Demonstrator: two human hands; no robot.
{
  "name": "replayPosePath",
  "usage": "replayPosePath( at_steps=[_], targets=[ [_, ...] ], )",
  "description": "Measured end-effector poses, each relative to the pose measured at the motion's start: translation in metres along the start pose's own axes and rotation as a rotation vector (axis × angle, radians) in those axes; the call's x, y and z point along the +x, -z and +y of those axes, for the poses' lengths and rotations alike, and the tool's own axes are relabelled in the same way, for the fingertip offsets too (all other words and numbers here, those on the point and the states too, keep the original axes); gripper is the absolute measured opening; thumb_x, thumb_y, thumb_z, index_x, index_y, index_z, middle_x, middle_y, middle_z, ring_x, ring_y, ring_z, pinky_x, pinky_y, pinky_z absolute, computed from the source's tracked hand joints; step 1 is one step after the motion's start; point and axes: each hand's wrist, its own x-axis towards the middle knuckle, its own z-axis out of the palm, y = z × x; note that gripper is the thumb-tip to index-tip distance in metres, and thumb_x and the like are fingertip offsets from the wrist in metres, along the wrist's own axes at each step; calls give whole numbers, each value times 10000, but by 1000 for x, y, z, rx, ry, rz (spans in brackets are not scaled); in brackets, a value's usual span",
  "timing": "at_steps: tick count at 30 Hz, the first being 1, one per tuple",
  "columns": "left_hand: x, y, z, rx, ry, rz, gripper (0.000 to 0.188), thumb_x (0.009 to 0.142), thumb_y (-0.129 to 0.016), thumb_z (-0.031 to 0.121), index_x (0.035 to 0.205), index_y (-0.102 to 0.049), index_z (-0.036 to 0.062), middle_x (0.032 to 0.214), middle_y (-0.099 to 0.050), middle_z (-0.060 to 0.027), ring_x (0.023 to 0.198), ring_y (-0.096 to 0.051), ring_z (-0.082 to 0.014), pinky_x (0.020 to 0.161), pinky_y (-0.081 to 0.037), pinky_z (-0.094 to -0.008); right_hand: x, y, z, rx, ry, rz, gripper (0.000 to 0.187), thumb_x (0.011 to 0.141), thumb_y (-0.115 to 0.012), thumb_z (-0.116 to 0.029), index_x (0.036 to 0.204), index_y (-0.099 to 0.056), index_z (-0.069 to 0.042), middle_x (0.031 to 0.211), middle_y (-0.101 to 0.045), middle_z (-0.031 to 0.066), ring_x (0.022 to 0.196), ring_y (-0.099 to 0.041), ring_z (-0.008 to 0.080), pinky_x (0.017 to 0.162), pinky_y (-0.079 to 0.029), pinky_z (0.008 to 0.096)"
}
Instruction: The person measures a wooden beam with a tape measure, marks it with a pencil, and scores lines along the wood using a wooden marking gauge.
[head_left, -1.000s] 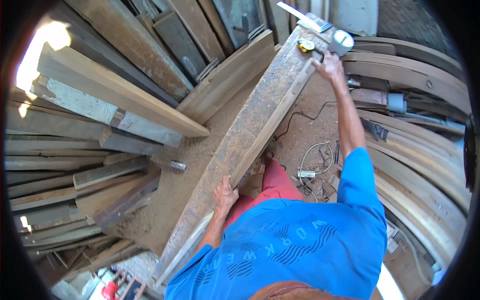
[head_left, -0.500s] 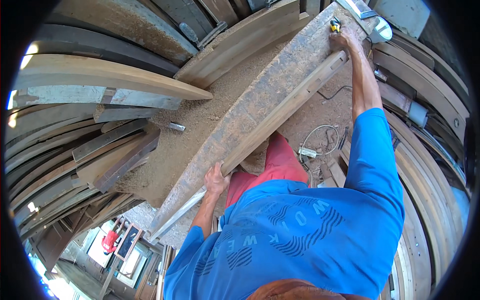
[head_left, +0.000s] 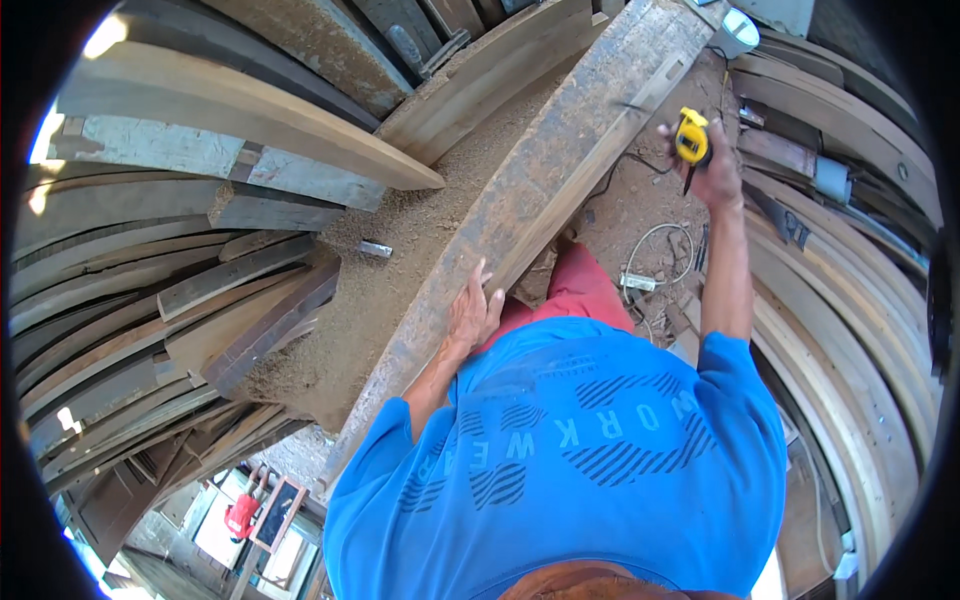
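A yellow and black tape measure [head_left: 691, 138] is in my right hand [head_left: 722, 175], raised off the workbench at its right side. Something thin and dark points down below the tape measure; I cannot make out what it is. My left hand [head_left: 475, 312] lies at the near end of a long wooden beam [head_left: 585, 190], fingers stretched out and apart. The beam runs along the right edge of a worn, dusty workbench plank [head_left: 520, 190] and has a slot cut near its far end. A small, blurred dark streak shows over the beam near that end.
Sawdust [head_left: 400, 275] piles up left of the bench, with a small metal piece [head_left: 375, 249] on it. Stacked boards [head_left: 250, 110] crowd the left, more [head_left: 850, 330] the right. A white cable [head_left: 655, 235] lies on the floor. A person in red [head_left: 240, 515] is far off, lower left.
My right hand has come back from the beam's far end, now holding the tape measure up. My left hand has slid a little farther up and right, its fingers now spread.
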Motion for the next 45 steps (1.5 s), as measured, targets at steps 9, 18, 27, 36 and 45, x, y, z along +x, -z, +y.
replayPosePath(
  at_steps=[9, 18, 27, 36, 45],
  targets=[
    [-11, 20, -79, -568, -21, -303, 361, 976, -556, 240, 1243, -592, 0, 1232, -649, -216, 1167, -621, -305, 978, -471, -408, -189, -119, 199, -1141, -158, 36, 590, 849, -693, -395, 1262, -547, -1, 1142, -670, 175, 978, -674, 271, 803, -542, 364],
    [-44, 24, -127, -863, -86, -717, 273, 952, -636, 241, 1115, -700, 31, 1488, -419, -278, 1522, -67, -282, 1174, -200, -452, -246, -248, 279, -1434, -172, -110, 841, 778, -711, -446, 1410, -364, -15, 996, -669, 301, 958, -666, 447, 846, -519, 496],
    [-25, 13, -143, -1238, 51, -583, 186, 912, -722, 196, 1038, -663, 72, 1308, -579, -86, 980, -593, -94, 833, -491, -247, -263, -232, 290, -1460, -31, -62, 654, 840, -666, -380, 1382, -446, -87, 1030, -670, 239, 984, -649, 407, 864, -506, 503],
    [5, 11, -115, -1044, 133, -534, 182, 892, -742, 184, 999, -647, 71, 780, -613, 41, 628, -518, -45, 576, -444, -188, -298, -194, 284, -1697, -97, 221, 541, 854, -707, -314, 1351, -537, -185, 1176, -600, 181, 1098, -580, 381, 939, -473, 478],
    [16, 11, -119, -1068, 195, -645, 183, 876, -759, 178, 1001, -649, 101, 816, -603, 55, 649, -509, -26, 592, -451, -182, -305, -191, 299, -1635, 1, 273, 567, 824, -730, -277, 1344, -552, -138, 1171, -589, 177, 1063, -577, 376, 932, -470, 462]
  ],
)
